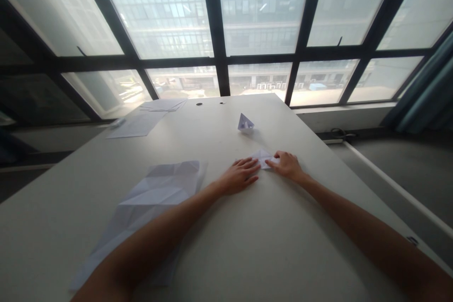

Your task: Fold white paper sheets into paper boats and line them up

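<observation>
A small folded piece of white paper [262, 156] lies on the white table between my two hands. My left hand [241, 175] rests flat on its left side, fingers spread and the fingertips touching the paper. At the right side, my right hand [287, 165] pinches the paper's edge between thumb and fingers. Just beyond the hands stands a small pointed paper figure [245, 123], folded from white paper. Under and beside my left forearm lies a large creased sheet of paper [155, 193], partly hidden by the arm.
Several white sheets [141, 122] lie at the table's far left, with a small pale object [118, 122] on their edge. Two round holes [199, 104] sit near the far edge of the table [219, 236]. Dark-framed windows rise behind, and a blue curtain [421, 89] hangs at the right.
</observation>
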`<state>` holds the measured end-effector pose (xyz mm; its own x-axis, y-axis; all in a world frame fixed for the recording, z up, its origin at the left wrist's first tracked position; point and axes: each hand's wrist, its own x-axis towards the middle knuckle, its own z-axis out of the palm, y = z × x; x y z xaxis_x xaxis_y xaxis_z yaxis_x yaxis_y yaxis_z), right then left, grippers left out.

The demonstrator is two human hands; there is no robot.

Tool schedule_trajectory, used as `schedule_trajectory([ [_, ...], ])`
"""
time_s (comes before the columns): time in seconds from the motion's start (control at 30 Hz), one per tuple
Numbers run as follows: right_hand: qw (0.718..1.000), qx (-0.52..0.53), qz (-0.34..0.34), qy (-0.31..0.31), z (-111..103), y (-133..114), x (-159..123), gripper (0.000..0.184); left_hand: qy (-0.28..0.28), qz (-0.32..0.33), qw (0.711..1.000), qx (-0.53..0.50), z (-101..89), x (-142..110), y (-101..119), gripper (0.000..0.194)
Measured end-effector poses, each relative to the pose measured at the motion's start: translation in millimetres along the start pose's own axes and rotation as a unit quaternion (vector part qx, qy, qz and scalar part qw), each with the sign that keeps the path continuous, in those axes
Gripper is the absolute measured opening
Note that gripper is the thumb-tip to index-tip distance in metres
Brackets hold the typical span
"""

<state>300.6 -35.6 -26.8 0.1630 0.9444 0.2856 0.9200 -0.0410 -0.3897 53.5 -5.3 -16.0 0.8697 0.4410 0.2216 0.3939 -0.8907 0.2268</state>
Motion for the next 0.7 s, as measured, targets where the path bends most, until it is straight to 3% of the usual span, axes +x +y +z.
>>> schedule_trajectory([
  [0.13,0.993,0.117,-0.002,-0.009,0,4,4,0.022,0.008,-0.005,1.0,0.0,-1.5,-1,2,0.046],
  [0.27,0.967,0.255,-0.025,-0.009,1,6,7,0.021,0.015,-0.025,1.0,-0.007,0.1,0,3,0.046],
  [0.37,0.938,0.347,-0.011,-0.007,1,5,6,0.027,0.092,-0.084,0.992,-0.004,3.9,1,-2,0.054],
  [0.47,0.92,0.391,0.01,0.006,0,4,6,0.034,0.238,-0.18,0.953,-0.048,8.8,3,-14,0.064],
  [0.53,0.915,0.404,0.019,0.014,0,5,6,0.038,0.296,-0.224,0.918,-0.137,12.1,6,-24,0.066],
  [0.63,0.909,0.415,0.026,0.027,-1,5,6,0.042,0.318,-0.251,0.863,-0.301,15.3,9,-35,0.057],
  [0.7,0.907,0.42,0.025,0.035,0,5,6,0.043,0.321,-0.248,0.842,-0.356,15.2,10,-37,0.047],
])
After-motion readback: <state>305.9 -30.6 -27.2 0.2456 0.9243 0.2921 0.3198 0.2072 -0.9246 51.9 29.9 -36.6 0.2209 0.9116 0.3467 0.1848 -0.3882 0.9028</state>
